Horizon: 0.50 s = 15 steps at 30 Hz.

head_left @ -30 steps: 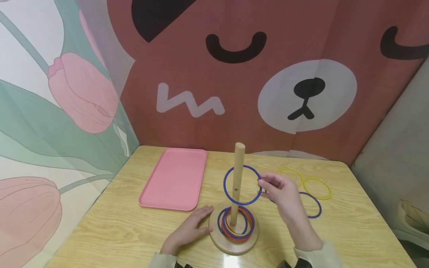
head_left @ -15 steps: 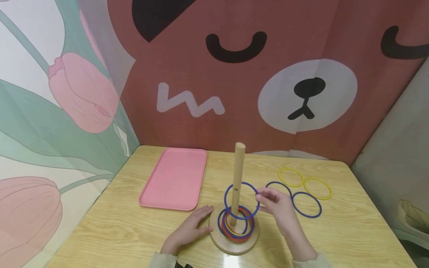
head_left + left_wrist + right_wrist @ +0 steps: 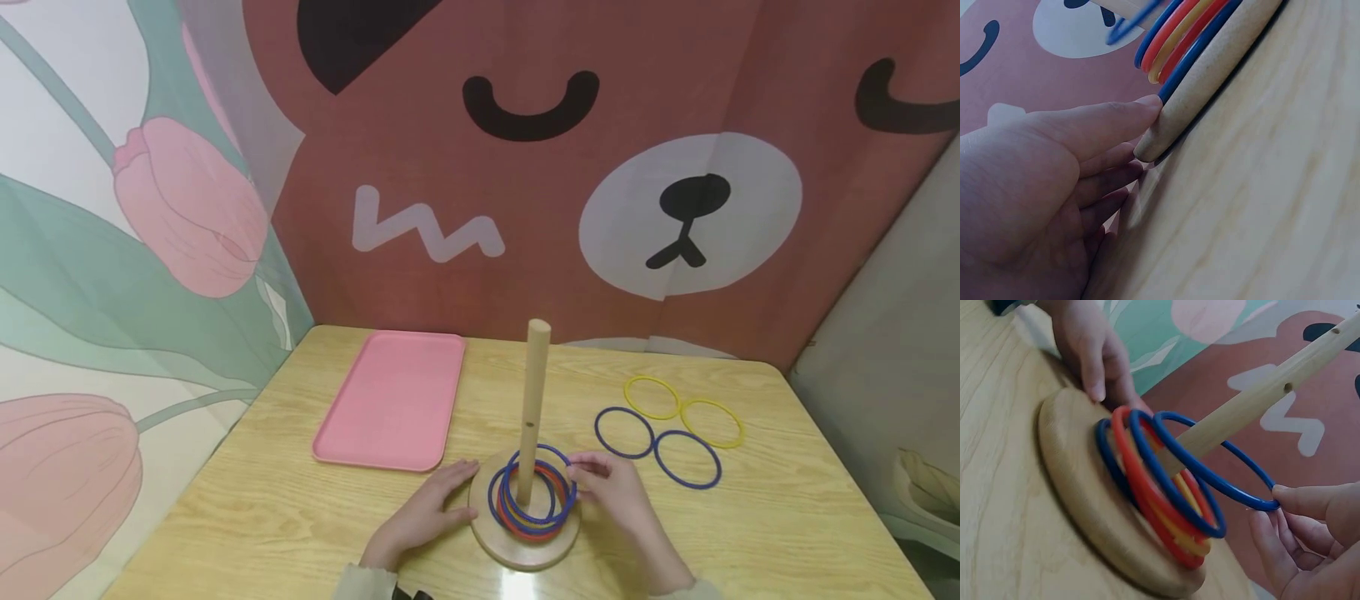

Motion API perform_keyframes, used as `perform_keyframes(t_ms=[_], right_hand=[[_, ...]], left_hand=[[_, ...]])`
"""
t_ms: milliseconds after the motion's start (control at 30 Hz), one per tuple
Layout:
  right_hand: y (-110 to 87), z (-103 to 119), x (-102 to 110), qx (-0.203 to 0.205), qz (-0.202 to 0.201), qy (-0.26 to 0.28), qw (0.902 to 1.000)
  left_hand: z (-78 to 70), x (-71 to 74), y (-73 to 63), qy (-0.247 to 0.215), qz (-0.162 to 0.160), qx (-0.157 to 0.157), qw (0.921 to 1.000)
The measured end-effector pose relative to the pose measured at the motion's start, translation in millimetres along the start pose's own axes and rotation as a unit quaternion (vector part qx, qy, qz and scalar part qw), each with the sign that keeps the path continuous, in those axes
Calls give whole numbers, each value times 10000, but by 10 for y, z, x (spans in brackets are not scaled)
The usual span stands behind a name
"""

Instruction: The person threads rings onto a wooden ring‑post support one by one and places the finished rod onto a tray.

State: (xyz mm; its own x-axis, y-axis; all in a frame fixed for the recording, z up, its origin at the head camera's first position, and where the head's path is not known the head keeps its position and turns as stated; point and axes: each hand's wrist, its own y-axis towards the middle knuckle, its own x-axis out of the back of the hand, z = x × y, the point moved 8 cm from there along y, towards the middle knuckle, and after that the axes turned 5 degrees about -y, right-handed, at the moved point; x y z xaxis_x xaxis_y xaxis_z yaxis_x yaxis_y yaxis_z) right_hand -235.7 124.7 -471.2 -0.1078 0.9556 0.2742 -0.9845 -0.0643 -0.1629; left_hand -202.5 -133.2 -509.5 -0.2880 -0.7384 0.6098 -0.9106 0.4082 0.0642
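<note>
Between thumb and fingers, my right hand (image 3: 611, 487) pinches the right edge of a blue ring (image 3: 1225, 485). That ring encircles the wooden post (image 3: 533, 392) near its bottom, tilted just above the stack. Blue, red and yellow rings (image 3: 1166, 509) lie piled round the post on the round wooden base (image 3: 498, 546). My left hand (image 3: 427, 508) rests against the base's left side with its fingers extended. In the left wrist view, the left thumb (image 3: 1116, 119) lies at the base's edge beside the lowest blue ring.
Two blue rings (image 3: 687, 459) and two yellow rings (image 3: 711, 422) lie flat on the wooden table (image 3: 780, 517) at the right. A pink tray (image 3: 390, 400) sits at the back left. Behind the table hangs a curtain (image 3: 420, 292) with a bear print.
My right hand has lowered the blue ring along the post, from about mid-height down to the stacked rings. The left hand has stayed at the base.
</note>
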Motion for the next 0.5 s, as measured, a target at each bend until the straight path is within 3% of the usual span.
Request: perform_keyframes(t_ms=[500], right_hand=[[21,-70,-75,235,-280,-936,9949]], left_hand=[[-21,-7,0,-44,-3,-66,10000]])
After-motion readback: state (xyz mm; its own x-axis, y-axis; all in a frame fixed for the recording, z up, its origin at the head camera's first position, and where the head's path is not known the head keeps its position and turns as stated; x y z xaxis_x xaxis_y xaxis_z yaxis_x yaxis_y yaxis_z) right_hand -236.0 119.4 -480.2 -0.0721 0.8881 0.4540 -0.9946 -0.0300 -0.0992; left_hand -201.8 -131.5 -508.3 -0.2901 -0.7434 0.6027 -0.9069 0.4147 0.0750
